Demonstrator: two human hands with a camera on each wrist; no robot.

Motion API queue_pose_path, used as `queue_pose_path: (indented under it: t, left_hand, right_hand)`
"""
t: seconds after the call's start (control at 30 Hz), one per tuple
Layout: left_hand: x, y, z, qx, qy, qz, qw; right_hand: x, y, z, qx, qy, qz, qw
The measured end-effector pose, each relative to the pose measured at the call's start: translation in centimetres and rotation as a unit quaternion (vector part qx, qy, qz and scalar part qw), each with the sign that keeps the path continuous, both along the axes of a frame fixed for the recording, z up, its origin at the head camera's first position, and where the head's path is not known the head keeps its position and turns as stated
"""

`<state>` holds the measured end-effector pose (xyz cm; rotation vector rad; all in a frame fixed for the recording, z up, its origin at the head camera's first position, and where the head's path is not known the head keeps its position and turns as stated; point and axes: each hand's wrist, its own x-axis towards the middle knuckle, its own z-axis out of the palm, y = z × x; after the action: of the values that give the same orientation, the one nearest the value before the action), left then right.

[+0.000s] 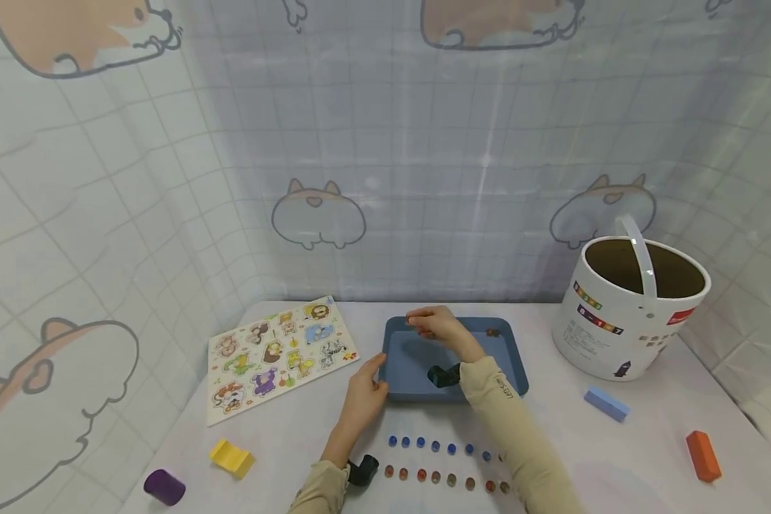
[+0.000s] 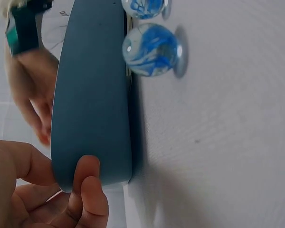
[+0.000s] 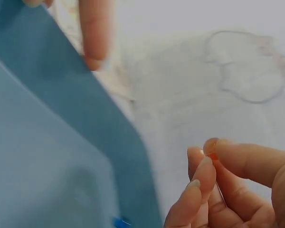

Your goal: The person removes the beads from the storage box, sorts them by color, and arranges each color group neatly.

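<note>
A shallow blue tray (image 1: 411, 371) lies on the table. My left hand (image 1: 365, 396) grips its near-left corner, and in the left wrist view curled fingers (image 2: 89, 190) press its outer wall. Above the tray's far side, my right hand (image 1: 443, 327) pinches a small orange-tinted glass marble (image 3: 210, 147) between thumb and fingertips. Some brownish marbles (image 1: 492, 333) sit at the tray's far right corner, and a blue marble (image 3: 121, 222) shows inside it in the right wrist view. In front of the tray run a row of blue marbles (image 1: 452, 449) and a row of reddish-brown marbles (image 1: 452, 480).
A picture board with animals (image 1: 276, 357) lies left of the tray. A white bucket (image 1: 591, 343) with a handle stands at right. Around the table are a light-blue block (image 1: 607, 404), an orange block (image 1: 703, 455), a yellow block (image 1: 232, 458) and a purple cylinder (image 1: 164, 487).
</note>
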<state>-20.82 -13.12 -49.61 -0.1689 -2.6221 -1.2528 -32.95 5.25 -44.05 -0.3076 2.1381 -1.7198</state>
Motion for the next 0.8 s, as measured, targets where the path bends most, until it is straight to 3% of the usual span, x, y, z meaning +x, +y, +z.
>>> queue_pose_path:
  t: [0.43,0.63,0.8]
  left_hand:
    - [-0.2,0.1,0.0,0.006,-0.015,-0.004,0.9999]
    - [0.0,-0.1,-0.1,-0.001,-0.009,0.012,0.9999]
    - [0.1,-0.1,-0.1,-0.001,-0.005,0.005,1.0]
  right_hand:
    - [2.5,7.8,3.8,0.002,0.054,0.011,0.998]
    - [4.3,10.8,3.3,0.039,0.092,0.017,0.995]
    - [6.2,13.4,2.2,0.051,0.111,0.021,0.992]
